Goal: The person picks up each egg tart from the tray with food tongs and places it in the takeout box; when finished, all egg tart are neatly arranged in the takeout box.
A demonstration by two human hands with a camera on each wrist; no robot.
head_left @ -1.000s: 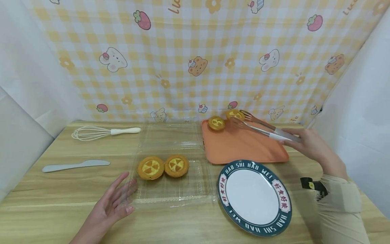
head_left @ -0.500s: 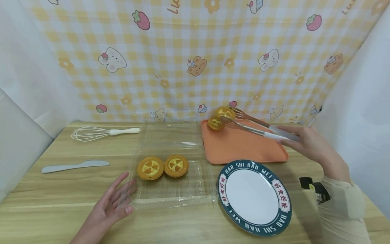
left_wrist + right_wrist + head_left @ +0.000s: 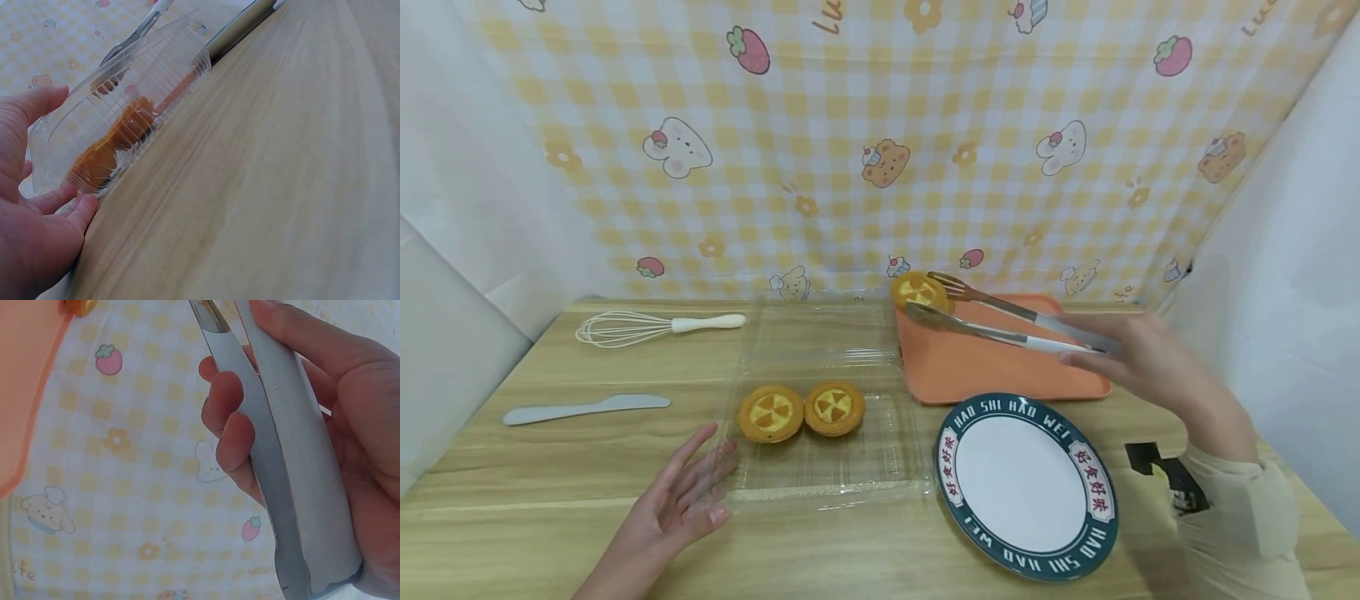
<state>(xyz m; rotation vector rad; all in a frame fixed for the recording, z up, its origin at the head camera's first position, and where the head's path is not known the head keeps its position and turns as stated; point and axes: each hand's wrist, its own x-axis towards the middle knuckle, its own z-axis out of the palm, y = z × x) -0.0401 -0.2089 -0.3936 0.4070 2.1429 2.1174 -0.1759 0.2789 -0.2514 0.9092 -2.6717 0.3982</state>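
My right hand point(image 3: 1138, 362) grips a pair of metal tongs point(image 3: 1000, 321) with pale handles point(image 3: 306, 462). Between the tong ends is an egg tart point(image 3: 920, 289), over the left back corner of the orange tray point(image 3: 1007, 367); it covers the other tart there. My left hand point(image 3: 670, 496) has its fingers extended at the left wall of an open clear plastic box point(image 3: 820, 479). In the left wrist view, fingertips point(image 3: 78, 209) touch that box low at its end. Two egg tarts point(image 3: 771, 413) sit side by side inside the box.
A white plate with a dark green rim point(image 3: 958, 537) lies in front of the tray, right of the box. To the left are a white whisk point(image 3: 662, 325) and a pale plastic knife point(image 3: 587, 408). A checked cloth point(image 3: 820, 167) hangs behind the wooden table point(image 3: 820, 567).
The tongs in my right hand have carried the egg tart leftwards across the back of the tray, until it overlaps the other tart. My left hand has stayed in place.
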